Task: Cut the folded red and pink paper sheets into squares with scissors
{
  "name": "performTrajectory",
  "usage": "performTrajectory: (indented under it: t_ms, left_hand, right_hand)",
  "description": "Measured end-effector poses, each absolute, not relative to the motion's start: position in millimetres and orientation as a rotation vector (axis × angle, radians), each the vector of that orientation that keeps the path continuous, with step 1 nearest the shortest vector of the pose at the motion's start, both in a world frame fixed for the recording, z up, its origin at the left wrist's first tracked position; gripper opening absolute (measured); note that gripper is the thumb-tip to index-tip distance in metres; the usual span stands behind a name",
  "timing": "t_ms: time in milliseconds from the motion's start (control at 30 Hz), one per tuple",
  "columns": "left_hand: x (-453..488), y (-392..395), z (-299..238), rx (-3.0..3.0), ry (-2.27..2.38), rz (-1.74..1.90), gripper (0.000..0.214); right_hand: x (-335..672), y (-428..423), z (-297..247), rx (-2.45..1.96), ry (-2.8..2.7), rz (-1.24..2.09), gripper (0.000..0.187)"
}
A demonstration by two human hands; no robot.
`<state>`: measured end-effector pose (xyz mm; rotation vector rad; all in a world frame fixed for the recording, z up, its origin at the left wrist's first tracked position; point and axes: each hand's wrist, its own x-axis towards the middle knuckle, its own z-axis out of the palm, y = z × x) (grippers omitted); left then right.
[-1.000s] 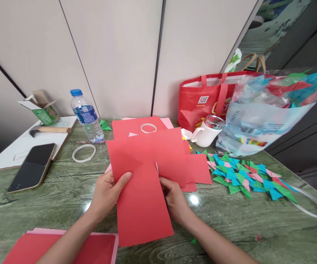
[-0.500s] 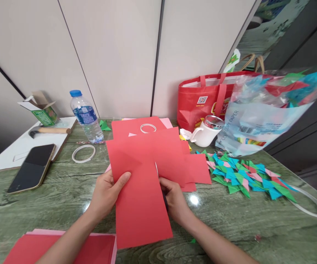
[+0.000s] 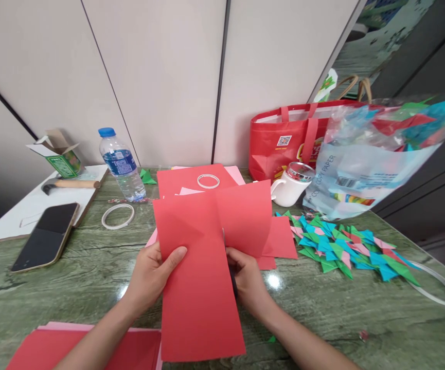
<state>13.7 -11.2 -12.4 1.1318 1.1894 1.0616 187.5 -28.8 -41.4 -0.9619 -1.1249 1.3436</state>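
The red sheet hangs tilted above the bench between both hands. The left hand pinches its left edge, thumb on top. The right hand sits at its right edge, curled round a dark handle that is mostly hidden.

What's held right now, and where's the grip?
The red paper sheet: left hand pinches its left edge, thumb on top; right hand holds a dark tool at its right edge.

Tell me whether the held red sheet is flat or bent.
Bent: on the sheet, the right part curls up above the right hand; the rest is flat.
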Motion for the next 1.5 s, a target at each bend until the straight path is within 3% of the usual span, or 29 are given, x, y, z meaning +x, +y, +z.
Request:
performTrajectory:
  t_ms: [1500]
  left_hand:
    - [9.4,-9.0,-6.6,1.367,1.34,1.024,0.025]
  right_hand:
    - [186.8,-31.3,-42.8,-0.976,-1.241,1.33,0.016]
